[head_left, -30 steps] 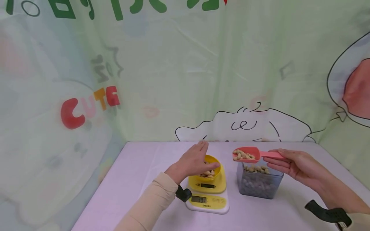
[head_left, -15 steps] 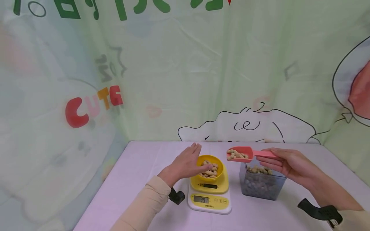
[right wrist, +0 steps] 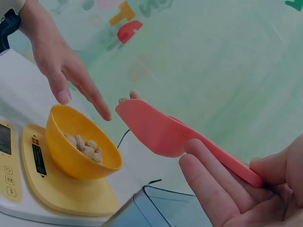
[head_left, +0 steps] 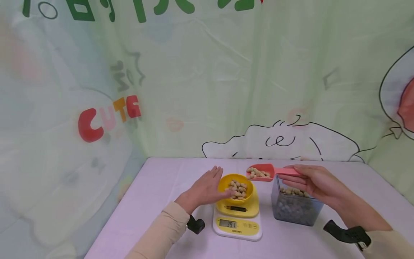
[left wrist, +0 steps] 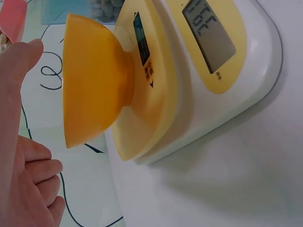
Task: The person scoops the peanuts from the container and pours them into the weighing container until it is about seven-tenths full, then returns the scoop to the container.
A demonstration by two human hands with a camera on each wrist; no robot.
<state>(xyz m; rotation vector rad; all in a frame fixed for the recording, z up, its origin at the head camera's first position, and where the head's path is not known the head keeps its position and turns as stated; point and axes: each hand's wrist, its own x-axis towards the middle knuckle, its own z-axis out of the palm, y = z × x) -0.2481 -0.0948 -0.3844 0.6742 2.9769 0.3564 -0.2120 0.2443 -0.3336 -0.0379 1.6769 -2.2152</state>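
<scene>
My right hand (head_left: 315, 181) holds a pink scoop (head_left: 268, 167) by its handle, thumb on top and fingers beneath. Peanuts (head_left: 257, 173) in their shells lie in the scoop, which hangs between the yellow bowl (head_left: 221, 184) and the plastic bin. The bowl sits on a white and yellow kitchen scale (head_left: 255, 229) and has peanuts (right wrist: 85, 147) in it. Beside the bowl's left rim my left hand (head_left: 203, 192) is held up with straight fingers, its thumb over the rim in the head view. The left wrist view shows that hand apart from the bowl, gripping nothing.
A clear grey-blue bin (head_left: 295, 212) partly filled with peanuts stands right of the scale, under my right hand. Both stand on a pale lilac tabletop (head_left: 155, 216). A printed curtain (head_left: 181, 90) hangs behind the table.
My right hand has brought the loaded scoop leftward, closer to the bowl. The left hand has drawn back a little to the left, uncovering more of the bowl. The scale's readout looks the same.
</scene>
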